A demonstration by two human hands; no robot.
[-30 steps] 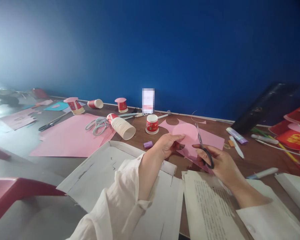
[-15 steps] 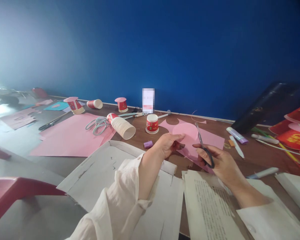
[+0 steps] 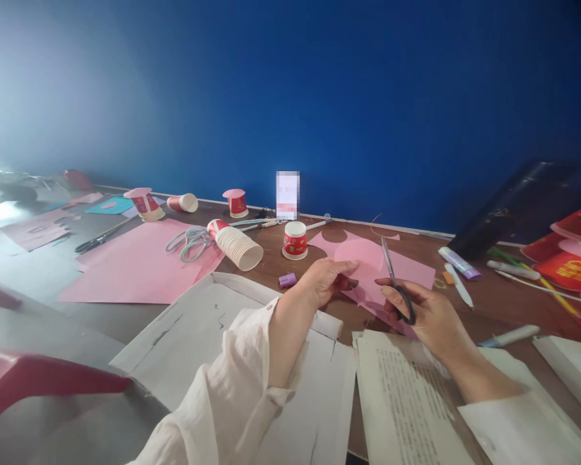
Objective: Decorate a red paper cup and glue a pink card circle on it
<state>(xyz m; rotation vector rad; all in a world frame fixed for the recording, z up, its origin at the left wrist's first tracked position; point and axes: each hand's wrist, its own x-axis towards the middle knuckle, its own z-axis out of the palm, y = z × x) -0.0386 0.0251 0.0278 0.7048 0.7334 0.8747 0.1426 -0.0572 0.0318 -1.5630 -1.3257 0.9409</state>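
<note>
A round piece of pink paper is pinched between the thumb and fingers of my left hand. My right hand grips a pair of scissors by the dark handles, the blades pointing up and away beside the paper's right edge. The blades look closed or nearly so. Under both hands lies a larger pink sheet with curved cut-outs along its edge. Left of it, a red paper cup stands upside down.
A stack of paper cups lies by a grey cord and pink sheets. A white box lid and printed pages fill the near side. At right are a glue stick and a marker. A blurred phone leans against the wall.
The scissors have shifted very slightly to the right, their tips now a little farther from the round paper's edge. My left hand keeps its hold.
</note>
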